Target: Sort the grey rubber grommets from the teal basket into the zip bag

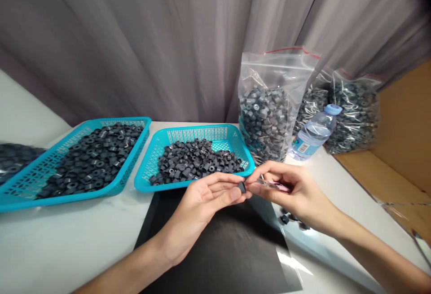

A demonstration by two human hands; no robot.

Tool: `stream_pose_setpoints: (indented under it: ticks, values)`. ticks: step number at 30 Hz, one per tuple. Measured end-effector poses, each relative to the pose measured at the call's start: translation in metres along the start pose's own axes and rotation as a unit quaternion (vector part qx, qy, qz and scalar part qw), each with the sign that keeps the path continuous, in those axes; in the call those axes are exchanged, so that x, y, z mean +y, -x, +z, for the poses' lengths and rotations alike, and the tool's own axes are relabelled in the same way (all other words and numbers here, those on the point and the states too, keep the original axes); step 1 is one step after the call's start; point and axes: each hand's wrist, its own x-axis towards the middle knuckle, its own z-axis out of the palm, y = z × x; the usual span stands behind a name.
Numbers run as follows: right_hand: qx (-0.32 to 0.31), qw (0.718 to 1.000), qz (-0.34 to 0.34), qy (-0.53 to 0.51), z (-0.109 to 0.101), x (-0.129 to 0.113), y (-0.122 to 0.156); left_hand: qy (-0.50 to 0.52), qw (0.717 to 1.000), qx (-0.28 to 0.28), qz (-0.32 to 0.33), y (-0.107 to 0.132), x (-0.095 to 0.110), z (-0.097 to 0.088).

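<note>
Over the front of the right-hand basket, my left hand (212, 195) pinches a small dark grey cylindrical piece (242, 187) between thumb and fingers. Close beside it, my right hand (289, 186) is closed around a thin, shiny tool with a pink part (281, 186); its exact kind is unclear. The tool's front end is by the piece, and my right fingers partly cover it. Similar grey pieces with holes through them fill the turquoise basket (143, 183) just behind my hands.
A second turquoise basket (116, 185) of grey pieces stands left. A zip bag (266, 119) of pieces, a water bottle (313, 134) and more filled bags (353, 114) are at the back right. A black mat (215, 249) lies below my hands, with several loose pieces (284, 219) right of it.
</note>
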Motion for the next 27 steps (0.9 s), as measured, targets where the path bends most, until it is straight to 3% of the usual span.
stream_pose_setpoints:
  ticks: [5, 11, 15, 19, 27]
  values:
    - [0.005, 1.0, 0.007, -0.008, 0.001, 0.0, 0.0, -0.015, 1.0, 0.017, 0.014, -0.002, -0.001, 0.0]
    - [0.047, 0.998, -0.038, -0.001, 0.004, 0.003, -0.001, -0.041, 0.998, 0.038, 0.027, -0.004, 0.0, 0.0]
    - [0.028, 0.999, -0.019, 0.007, 0.006, 0.006, -0.001, -0.068, 0.996, 0.046, 0.033, -0.003, -0.001, 0.0]
    - [0.056, 0.998, 0.005, -0.02, 0.009, 0.012, -0.002, -0.076, 0.995, 0.051, 0.037, -0.003, -0.003, -0.001]
    - [0.011, 0.995, 0.044, -0.09, 0.012, 0.015, -0.005, -0.062, 0.996, 0.028, 0.054, -0.004, -0.005, 0.0]
